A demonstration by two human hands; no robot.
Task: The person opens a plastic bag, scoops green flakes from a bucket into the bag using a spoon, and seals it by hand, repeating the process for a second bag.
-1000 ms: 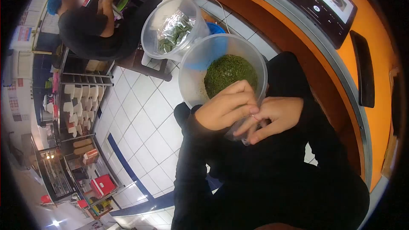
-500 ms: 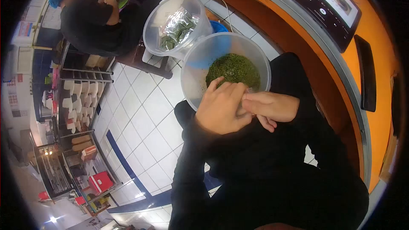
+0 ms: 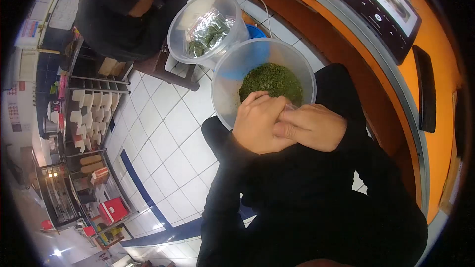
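My left hand (image 3: pixel 258 123) and my right hand (image 3: pixel 314 127) are pressed together at the near rim of a translucent plastic bucket (image 3: pixel 225 91). Both are closed, thumbs and fingers pinching toward each other. A bit of clear plastic, apparently a small clear plastic bag (image 3: pixel 292 105), glints between them; most of it is hidden by my fingers. Below and beyond the hands, chopped dried green herb (image 3: pixel 272 81) lies in the bottom of the bucket, which stands between my legs.
A second translucent bucket (image 3: pixel 178 37) holds clear bags of green leaves (image 3: pixel 213 32). Behind is something blue (image 3: pixel 255 32). An orange counter (image 3: pixel 435 24) on the right carries a tablet (image 3: pixel 383 12) and a black bar-shaped object (image 3: pixel 424 89). A co-worker (image 3: pixel 114 20) sits at upper left near shelves (image 3: pixel 96 86).
My right hand has turned and its fingers have curled in; the left hand's raised index finger has come down. The co-worker has leaned and their hands have moved.
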